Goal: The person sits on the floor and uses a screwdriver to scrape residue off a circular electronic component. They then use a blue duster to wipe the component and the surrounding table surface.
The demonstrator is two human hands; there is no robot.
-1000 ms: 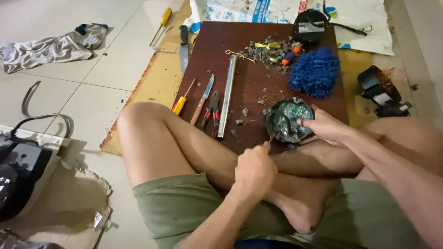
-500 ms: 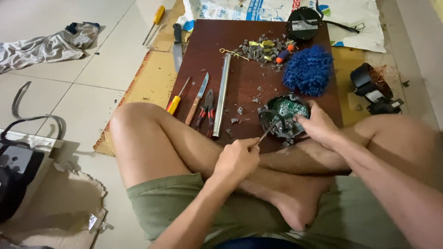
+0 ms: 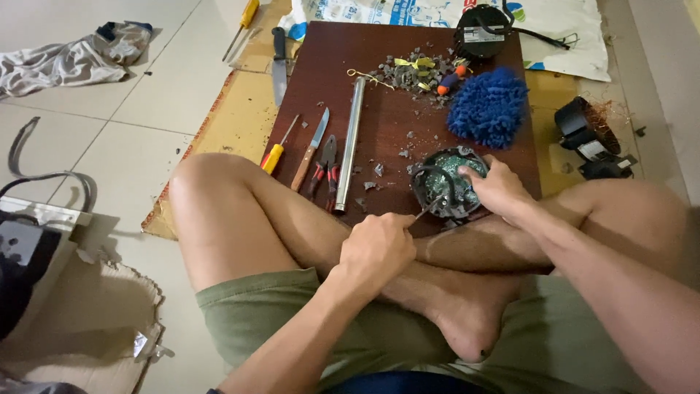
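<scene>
— From the head camera, what are the hands doing?

— The left hand (image 3: 375, 248) is curled into a fist around a thin metal tool (image 3: 423, 212); only its tip shows, touching the rim of the round dark housing with a green circuit board inside (image 3: 446, 182). The handle is buried in the fist, so I cannot tell what kind of tool it is. The right hand (image 3: 497, 188) is clamped on the housing's right edge, fingers over the rim.

— Where does that housing sit?

— On the near edge of the dark brown wooden board (image 3: 394, 109), the surface on the floor, just above the crossed legs. Its underside is hidden.

— And around it?

— A fuzzy blue mitt (image 3: 487, 108) just beyond it, a long steel tube (image 3: 349, 142) to the left, then red-handled pliers (image 3: 326, 166), a wooden-handled knife (image 3: 311, 149) and a yellow-handled screwdriver (image 3: 276, 149). A heap of grey fragments with yellow bits (image 3: 415, 71) is too small to sort out. A black round part with copper windings (image 3: 587, 131) lies off the board at right. A grey device at the left edge (image 3: 29, 233) is cut off.
</scene>
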